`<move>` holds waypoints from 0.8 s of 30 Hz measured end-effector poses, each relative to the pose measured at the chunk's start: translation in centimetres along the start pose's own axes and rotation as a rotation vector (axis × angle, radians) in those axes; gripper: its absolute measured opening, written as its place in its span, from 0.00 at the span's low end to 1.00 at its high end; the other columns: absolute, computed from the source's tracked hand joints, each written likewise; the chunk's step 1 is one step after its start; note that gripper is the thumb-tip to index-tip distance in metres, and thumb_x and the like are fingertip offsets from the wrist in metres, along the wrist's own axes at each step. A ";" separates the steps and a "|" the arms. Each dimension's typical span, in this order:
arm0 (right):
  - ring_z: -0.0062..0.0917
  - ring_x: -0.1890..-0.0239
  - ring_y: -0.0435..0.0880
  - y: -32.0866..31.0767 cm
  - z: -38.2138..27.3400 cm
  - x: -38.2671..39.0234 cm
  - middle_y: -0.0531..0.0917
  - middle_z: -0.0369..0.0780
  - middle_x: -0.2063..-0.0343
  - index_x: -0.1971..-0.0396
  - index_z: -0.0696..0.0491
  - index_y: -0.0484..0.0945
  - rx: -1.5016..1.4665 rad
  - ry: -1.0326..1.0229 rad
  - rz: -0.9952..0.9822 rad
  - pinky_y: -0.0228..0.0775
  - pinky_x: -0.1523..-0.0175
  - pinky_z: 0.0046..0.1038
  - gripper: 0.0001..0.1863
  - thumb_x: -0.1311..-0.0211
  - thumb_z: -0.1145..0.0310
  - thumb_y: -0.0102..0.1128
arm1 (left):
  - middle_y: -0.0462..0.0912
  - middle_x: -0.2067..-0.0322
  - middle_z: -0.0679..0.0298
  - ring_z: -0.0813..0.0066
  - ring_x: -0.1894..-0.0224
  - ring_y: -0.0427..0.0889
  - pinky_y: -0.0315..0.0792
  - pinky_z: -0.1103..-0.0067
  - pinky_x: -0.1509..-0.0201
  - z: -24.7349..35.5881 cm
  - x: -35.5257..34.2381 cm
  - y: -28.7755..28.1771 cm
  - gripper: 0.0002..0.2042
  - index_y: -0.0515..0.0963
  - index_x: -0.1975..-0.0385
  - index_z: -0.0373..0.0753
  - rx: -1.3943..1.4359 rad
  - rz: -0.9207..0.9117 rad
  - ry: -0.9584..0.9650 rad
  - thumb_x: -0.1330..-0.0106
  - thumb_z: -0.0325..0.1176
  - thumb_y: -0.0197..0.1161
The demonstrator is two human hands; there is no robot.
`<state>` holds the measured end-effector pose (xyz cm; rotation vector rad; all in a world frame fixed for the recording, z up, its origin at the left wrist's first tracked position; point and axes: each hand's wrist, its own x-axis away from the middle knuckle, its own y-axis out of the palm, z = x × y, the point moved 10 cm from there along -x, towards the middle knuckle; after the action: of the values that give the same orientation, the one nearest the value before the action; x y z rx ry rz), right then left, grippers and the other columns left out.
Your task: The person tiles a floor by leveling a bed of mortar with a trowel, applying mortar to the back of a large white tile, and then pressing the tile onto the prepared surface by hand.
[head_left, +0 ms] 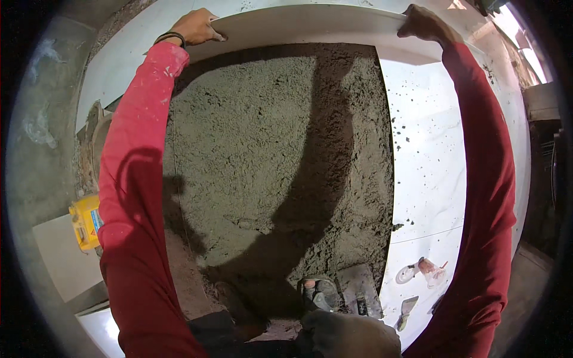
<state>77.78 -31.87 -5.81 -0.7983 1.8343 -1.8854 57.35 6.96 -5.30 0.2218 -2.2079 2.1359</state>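
Note:
My left hand (197, 30) grips the left part of a large pale tile (310, 22) at the top of the view, and my right hand (421, 24) grips its right part, fingers curled over the edge. The tile is tilted above the far side of a bed of rough grey mortar (250, 155), which carries the shadows of my arms. White marble-look tiles (427, 167) with scattered mortar crumbs lie along the bed's right side.
A yellow jug (86, 221) and a loose pale tile (59, 259) stand and lie at the left. At the lower edge are a trowel (361, 286), a scraper (407, 313) and small tools (433, 271). A concrete surface (45, 119) runs along the far left.

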 end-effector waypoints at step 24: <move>0.40 0.70 0.85 -0.1 8.6 -2.2 0.84 0.52 0.73 0.63 0.62 0.82 -0.002 -0.019 0.175 0.77 0.62 0.40 0.23 0.54 0.60 0.75 | 0.87 0.63 0.55 0.53 0.59 0.85 0.76 0.64 0.53 3.8 -2.2 -0.5 0.19 0.85 0.55 0.51 0.128 0.149 0.084 0.45 0.49 0.71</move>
<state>84.99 -37.10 -6.14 -0.6312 1.8311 -1.7607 59.78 3.28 -5.31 -0.0280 -2.1060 2.3192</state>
